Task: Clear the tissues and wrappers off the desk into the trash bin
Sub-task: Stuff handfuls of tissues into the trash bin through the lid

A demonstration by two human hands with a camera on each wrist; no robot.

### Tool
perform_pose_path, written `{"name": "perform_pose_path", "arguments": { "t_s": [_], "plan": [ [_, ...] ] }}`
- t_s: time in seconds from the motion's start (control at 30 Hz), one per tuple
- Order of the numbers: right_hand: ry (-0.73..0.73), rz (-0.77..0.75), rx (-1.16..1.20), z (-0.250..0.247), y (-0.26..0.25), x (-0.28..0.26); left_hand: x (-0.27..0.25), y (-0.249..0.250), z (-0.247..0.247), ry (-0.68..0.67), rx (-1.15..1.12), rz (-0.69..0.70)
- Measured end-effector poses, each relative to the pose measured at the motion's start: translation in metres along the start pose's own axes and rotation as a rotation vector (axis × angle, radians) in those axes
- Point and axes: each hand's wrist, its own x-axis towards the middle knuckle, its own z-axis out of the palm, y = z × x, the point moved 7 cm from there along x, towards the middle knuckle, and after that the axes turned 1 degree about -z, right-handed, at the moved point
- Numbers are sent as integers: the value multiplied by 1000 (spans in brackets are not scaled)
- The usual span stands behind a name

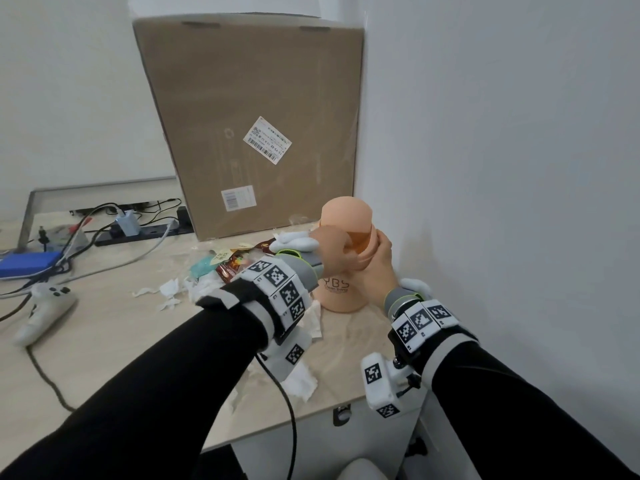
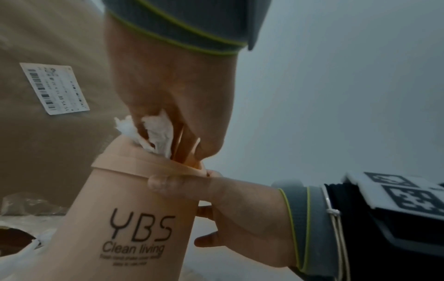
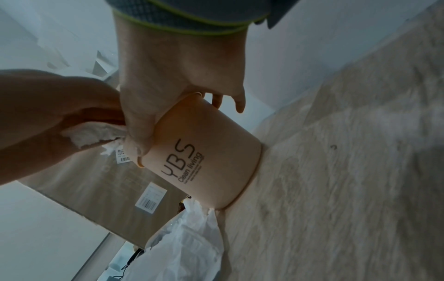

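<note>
L hand [image 2: 175, 91] pinches crumpled white tissue [image 2: 153, 133] w/ curled fingers into mouth of small peach plastic trash bin [image 1: 341, 289]; R hand [image 1: 375, 268] wraps its rim, on beige desk [image 1: 104, 341].

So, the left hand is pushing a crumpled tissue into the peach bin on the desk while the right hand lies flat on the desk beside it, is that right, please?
Not quite: the right hand grips the bin near its rim, as the left wrist view shows. The left hand does push the tissue in.
</note>
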Motion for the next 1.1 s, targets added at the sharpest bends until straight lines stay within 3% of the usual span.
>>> {"name": "perform_pose_path", "arguments": {
  "t_s": [0.1,0.2,0.27,0.33,0.37,0.43,0.6,0.73,0.83,0.93,1.0,1.1],
  "plan": [
    [-25,5,5,3,-4,-5,-9,-16,-21,262,-78,84],
    [-10,-16,19,3,-2,-3,-21,-51,-24,433,-222,-33],
    [-24,-3,8,3,-1,-4,-21,-73,-11,355,-310,-180],
    [-24,-13,-1,2,1,-3,-18,-82,7,183,-449,-271],
    [-24,-17,5,2,2,-2,-17,-80,14,123,-542,-278],
    [-25,-23,27,1,1,-4,-14,-71,17,128,-609,-233],
    [-28,-8,61,0,-1,-6,-14,-58,5,200,-548,-155],
    [-96,47,-6,9,15,-3,-35,-106,7,181,-588,-269],
    [-88,97,-14,13,34,-5,-60,-151,20,73,-464,-369],
    [-52,102,11,22,42,-7,-90,-190,28,49,-445,-459],
    [-32,107,18,26,44,-6,-107,-198,33,-12,-453,-433],
    [-19,102,-10,23,43,-3,-127,-184,48,-233,-385,-329]
  ]
}}
